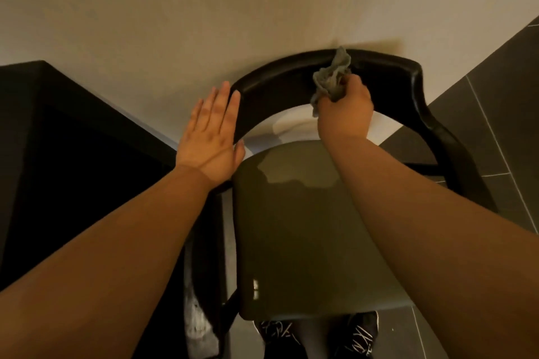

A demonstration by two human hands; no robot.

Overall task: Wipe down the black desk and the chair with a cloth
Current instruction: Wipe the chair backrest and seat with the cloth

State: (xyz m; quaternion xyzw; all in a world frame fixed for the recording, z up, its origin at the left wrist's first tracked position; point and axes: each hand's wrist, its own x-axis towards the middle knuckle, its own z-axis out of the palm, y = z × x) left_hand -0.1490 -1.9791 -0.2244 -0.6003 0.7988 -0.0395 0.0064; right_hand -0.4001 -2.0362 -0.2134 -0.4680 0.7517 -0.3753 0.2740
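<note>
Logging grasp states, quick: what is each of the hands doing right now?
Left hand: open, fingers straight, at the chair backrest's left end.
Right hand: closed around the grey cloth, at the backrest's top.

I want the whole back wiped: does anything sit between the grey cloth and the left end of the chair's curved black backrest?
Only the left hand, lying flat against that left end of the curved black backrest. The stretch between it and the crumpled grey cloth, gripped in the right hand, shows bare.
</note>
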